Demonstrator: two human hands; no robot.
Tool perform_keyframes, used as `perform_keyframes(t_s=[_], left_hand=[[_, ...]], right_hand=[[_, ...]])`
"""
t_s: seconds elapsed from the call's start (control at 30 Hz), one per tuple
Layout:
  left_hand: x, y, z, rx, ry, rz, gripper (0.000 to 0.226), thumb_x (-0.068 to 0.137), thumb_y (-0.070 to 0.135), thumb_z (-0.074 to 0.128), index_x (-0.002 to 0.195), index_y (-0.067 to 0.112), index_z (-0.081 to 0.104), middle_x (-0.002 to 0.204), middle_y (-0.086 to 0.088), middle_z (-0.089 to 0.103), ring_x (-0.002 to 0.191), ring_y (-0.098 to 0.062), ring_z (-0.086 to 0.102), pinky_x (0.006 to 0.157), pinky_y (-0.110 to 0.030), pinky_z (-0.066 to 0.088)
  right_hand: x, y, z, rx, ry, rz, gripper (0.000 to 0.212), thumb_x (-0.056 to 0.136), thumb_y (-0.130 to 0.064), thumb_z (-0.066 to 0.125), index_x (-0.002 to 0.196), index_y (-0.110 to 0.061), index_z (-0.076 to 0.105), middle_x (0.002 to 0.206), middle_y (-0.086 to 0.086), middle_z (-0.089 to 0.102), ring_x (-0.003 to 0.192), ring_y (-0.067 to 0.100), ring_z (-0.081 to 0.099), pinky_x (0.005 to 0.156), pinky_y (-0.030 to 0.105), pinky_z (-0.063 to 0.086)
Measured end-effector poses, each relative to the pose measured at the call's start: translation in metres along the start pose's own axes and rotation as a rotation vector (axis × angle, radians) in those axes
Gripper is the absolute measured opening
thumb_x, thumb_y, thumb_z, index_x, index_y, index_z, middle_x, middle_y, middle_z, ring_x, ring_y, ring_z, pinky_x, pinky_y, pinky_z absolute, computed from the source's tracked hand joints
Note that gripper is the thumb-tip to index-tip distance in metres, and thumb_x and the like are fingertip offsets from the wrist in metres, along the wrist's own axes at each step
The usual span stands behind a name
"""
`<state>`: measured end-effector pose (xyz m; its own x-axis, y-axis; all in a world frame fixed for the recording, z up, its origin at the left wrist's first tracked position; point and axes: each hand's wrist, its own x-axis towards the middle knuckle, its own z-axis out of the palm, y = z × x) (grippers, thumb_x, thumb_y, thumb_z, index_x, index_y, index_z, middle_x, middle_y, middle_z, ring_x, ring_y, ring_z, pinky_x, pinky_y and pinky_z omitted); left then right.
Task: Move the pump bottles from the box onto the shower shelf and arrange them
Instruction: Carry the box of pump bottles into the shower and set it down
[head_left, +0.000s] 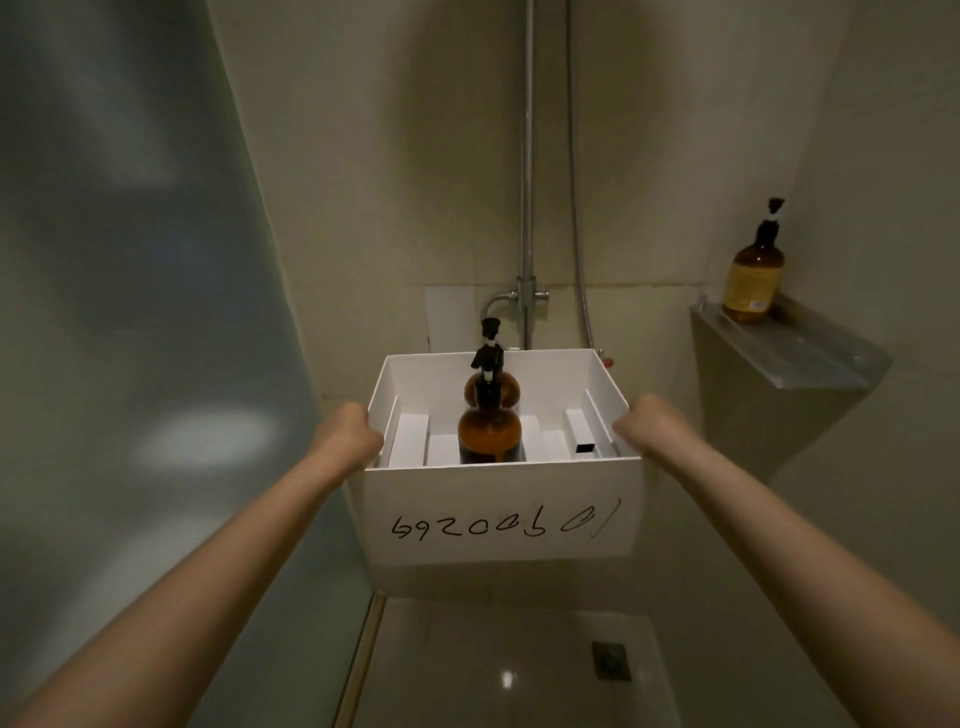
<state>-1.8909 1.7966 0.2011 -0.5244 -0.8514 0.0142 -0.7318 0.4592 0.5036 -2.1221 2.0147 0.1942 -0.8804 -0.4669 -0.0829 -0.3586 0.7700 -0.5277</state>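
You are holding the white box (498, 512) up in front of you inside the shower, your left hand (349, 435) closed on its left wall and your right hand (644, 425) closed on its right wall; the fingers of both hands curl round the rim out of view, so how tightly they wrap cannot be told. Two amber pump bottles stand upright in the middle of the box, the near bottle (489, 434) just in front of the far bottle (506, 387), between white divider pieces. A third amber pump bottle (755, 278) stands upright at the back end of the metal shower shelf (810, 353), against the wall. Handwriting runs across the box's near face.
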Motion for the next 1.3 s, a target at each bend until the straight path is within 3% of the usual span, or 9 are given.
perform_keyframes(t_s=[0.17, 0.37, 0.87, 1.1, 1.3], left_hand=[[0.013, -0.035, 0.054, -0.005, -0.054, 0.0, 0.026, 0.079, 0.0, 0.047, 0.099, -0.005, 0.062, 0.102, -0.026, 0.065, 0.095, -0.039, 0.061, 0.079, -0.039, 0.05], [0.026, -0.082, 0.133, 0.024, -0.084, 0.011, 0.026, 0.079, 0.002, 0.047, 0.1, -0.004, 0.062, 0.103, -0.026, 0.064, 0.096, -0.04, 0.06, 0.075, -0.037, 0.046], [0.035, -0.214, 0.363, 0.074, -0.13, 0.018, 0.024, 0.081, 0.002, 0.047, 0.1, -0.004, 0.061, 0.104, -0.026, 0.064, 0.096, -0.041, 0.06, 0.073, -0.034, 0.043], [0.034, -0.273, 0.474, 0.072, -0.138, 0.009, 0.024, 0.08, 0.001, 0.046, 0.099, -0.004, 0.06, 0.103, -0.027, 0.064, 0.095, -0.04, 0.06, 0.075, -0.035, 0.046], [0.035, -0.316, 0.562, 0.097, -0.137, 0.026, 0.026, 0.08, 0.002, 0.047, 0.1, -0.007, 0.06, 0.104, -0.029, 0.063, 0.095, -0.04, 0.06, 0.075, -0.036, 0.046]], right_hand=[[0.01, 0.027, 0.057, -0.027, -0.019, 0.044, 0.032, 0.087, -0.009, 0.044, 0.113, -0.001, 0.061, 0.107, 0.021, 0.065, 0.095, 0.036, 0.062, 0.074, 0.033, 0.048], [0.02, 0.07, 0.137, -0.028, -0.022, 0.1, 0.033, 0.089, -0.012, 0.045, 0.116, 0.001, 0.059, 0.111, 0.021, 0.063, 0.098, 0.037, 0.06, 0.081, 0.038, 0.05], [0.05, 0.207, 0.358, -0.045, -0.055, 0.112, 0.03, 0.088, -0.009, 0.045, 0.113, 0.0, 0.058, 0.111, 0.023, 0.062, 0.1, 0.037, 0.059, 0.072, 0.03, 0.04], [0.069, 0.283, 0.47, 0.002, -0.077, 0.128, 0.03, 0.086, -0.01, 0.046, 0.11, -0.002, 0.061, 0.1, 0.019, 0.065, 0.088, 0.035, 0.061, 0.081, 0.039, 0.052], [0.076, 0.338, 0.553, -0.074, -0.045, 0.133, 0.027, 0.087, -0.015, 0.046, 0.108, -0.004, 0.06, 0.098, 0.016, 0.064, 0.086, 0.034, 0.059, 0.07, 0.033, 0.046]])
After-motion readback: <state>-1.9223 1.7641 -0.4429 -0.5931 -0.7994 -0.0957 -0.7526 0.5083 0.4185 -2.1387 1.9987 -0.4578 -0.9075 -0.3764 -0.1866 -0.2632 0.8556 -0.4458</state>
